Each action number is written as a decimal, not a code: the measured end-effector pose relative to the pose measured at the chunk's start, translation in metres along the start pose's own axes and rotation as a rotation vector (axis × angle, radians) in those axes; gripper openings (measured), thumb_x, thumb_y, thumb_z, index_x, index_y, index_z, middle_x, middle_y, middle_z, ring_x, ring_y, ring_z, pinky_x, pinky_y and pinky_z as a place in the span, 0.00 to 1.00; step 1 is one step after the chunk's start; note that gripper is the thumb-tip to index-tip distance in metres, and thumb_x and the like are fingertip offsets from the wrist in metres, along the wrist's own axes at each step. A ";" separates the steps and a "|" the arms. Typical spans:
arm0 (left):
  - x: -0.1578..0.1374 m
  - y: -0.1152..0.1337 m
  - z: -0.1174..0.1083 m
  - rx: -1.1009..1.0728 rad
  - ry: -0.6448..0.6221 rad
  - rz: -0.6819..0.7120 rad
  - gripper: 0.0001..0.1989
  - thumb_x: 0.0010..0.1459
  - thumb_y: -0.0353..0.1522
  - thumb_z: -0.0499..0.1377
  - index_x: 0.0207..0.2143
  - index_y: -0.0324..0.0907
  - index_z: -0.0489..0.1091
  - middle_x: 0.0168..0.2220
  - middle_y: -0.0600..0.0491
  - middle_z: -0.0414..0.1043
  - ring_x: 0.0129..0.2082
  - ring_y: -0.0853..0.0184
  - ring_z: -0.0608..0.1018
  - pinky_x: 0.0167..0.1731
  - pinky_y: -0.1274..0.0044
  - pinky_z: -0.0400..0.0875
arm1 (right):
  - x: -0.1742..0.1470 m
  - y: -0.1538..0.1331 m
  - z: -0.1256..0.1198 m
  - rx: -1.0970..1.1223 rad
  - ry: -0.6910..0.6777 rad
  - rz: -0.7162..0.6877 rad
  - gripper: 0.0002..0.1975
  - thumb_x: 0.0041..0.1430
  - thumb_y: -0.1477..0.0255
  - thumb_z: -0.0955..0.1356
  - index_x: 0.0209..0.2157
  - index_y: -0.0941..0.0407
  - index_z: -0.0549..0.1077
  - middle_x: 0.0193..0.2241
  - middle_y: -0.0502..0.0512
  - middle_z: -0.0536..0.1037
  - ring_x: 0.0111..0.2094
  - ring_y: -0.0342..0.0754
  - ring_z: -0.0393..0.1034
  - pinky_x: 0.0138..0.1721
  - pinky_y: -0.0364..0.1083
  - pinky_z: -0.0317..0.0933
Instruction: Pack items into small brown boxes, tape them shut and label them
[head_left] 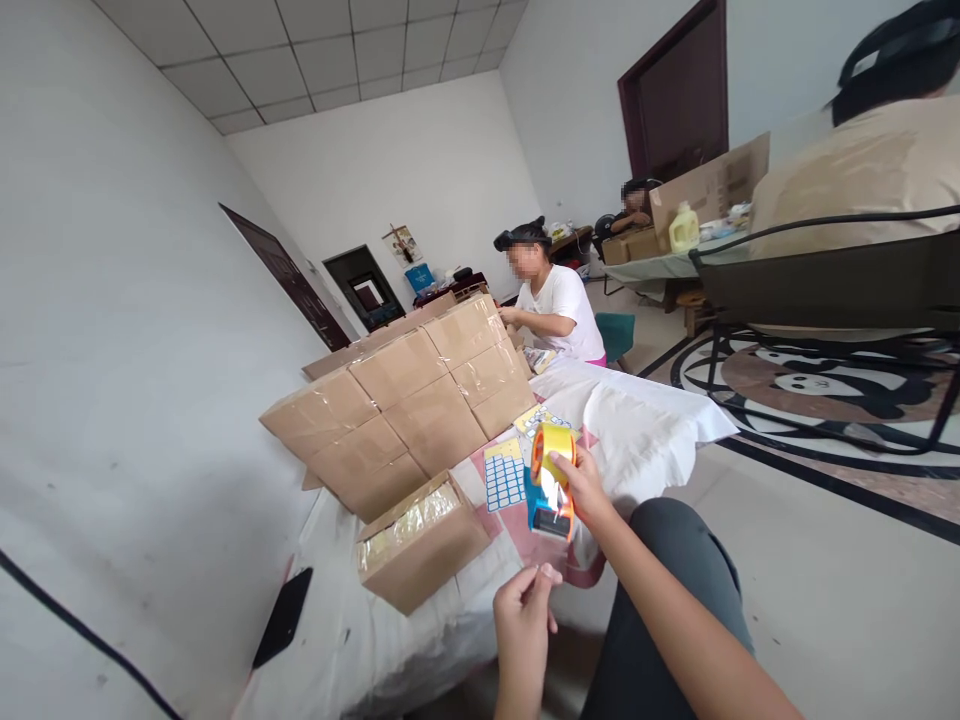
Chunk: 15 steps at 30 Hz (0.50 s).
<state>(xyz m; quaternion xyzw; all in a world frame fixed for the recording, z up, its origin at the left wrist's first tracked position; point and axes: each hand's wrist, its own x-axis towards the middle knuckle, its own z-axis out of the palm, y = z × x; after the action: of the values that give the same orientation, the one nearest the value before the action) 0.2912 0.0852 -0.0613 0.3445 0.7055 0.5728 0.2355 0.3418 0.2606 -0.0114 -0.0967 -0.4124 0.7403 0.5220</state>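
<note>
A tape dispenser (551, 522) with a yellow roll of tape (557, 441) is up in front of me, with my right hand (585, 485) closed around its side. Just below it, my left hand (525, 605) has thumb and fingertips pinched together. Whatever lies in that pinch, if anything, is too small to make out. Left of both hands a cardboard box (431, 560) rests on the table, clear tape shining across its top. Sheets with blue-outlined labels (505, 482) lie flat behind the dispenser.
Several taped cardboard boxes (420, 400) stand stacked along the table's back. A black phone (283, 618) lies at the left edge of the white-covered table (637, 410). A person in a white shirt (566, 310) works at the far end. Another person's chair (825, 285) stands right.
</note>
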 end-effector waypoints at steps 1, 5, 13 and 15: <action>0.002 -0.001 -0.004 0.041 0.016 0.030 0.28 0.58 0.54 0.57 0.25 0.39 0.74 0.26 0.49 0.77 0.15 0.73 0.65 0.17 0.78 0.59 | -0.005 -0.002 0.005 0.020 -0.035 0.021 0.19 0.50 0.56 0.75 0.35 0.56 0.74 0.25 0.55 0.80 0.23 0.49 0.74 0.27 0.46 0.69; 0.008 0.000 -0.030 0.353 0.083 0.304 0.21 0.65 0.43 0.53 0.24 0.43 0.74 0.24 0.52 0.78 0.19 0.69 0.72 0.22 0.78 0.64 | -0.022 -0.008 0.023 0.113 -0.197 0.077 0.21 0.55 0.49 0.70 0.28 0.54 0.74 0.22 0.56 0.77 0.24 0.51 0.73 0.30 0.49 0.69; 0.004 0.003 -0.050 0.956 0.305 1.281 0.09 0.62 0.24 0.56 0.33 0.45 0.73 0.24 0.53 0.78 0.21 0.67 0.75 0.28 0.73 0.63 | -0.028 -0.003 0.041 0.275 -0.623 0.182 0.40 0.60 0.38 0.55 0.13 0.54 0.70 0.10 0.56 0.66 0.18 0.47 0.62 0.24 0.45 0.61; 0.009 0.001 -0.053 0.966 0.331 1.349 0.08 0.62 0.26 0.57 0.31 0.45 0.72 0.23 0.52 0.77 0.22 0.65 0.76 0.29 0.72 0.65 | -0.029 -0.002 0.043 0.257 -0.667 0.195 0.39 0.60 0.40 0.56 0.13 0.55 0.70 0.10 0.55 0.66 0.16 0.46 0.61 0.22 0.44 0.59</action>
<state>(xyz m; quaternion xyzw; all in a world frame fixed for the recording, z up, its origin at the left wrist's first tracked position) 0.2471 0.0575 -0.0476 0.6662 0.5417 0.2692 -0.4363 0.3307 0.2145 0.0091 0.1775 -0.4523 0.8232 0.2939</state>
